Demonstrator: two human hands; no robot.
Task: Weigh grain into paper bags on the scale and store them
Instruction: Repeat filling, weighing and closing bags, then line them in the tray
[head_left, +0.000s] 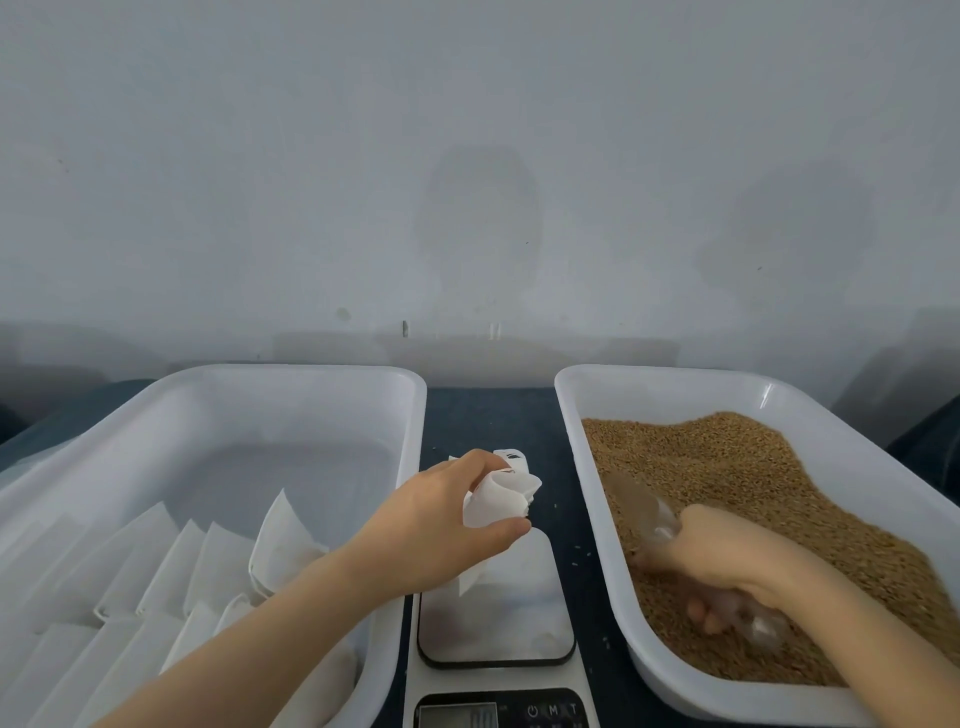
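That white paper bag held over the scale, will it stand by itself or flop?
Probably floppy: the paper bag creases where the left hand pinches it. Likely light and thin, so it may tip on the scale unless steadied.

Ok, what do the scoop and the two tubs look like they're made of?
The scoop is probably clear plastic: grain shows through it. The left tub and right tub look like glossy white plastic: rounded moulded rims, a glint on the right one's wall.
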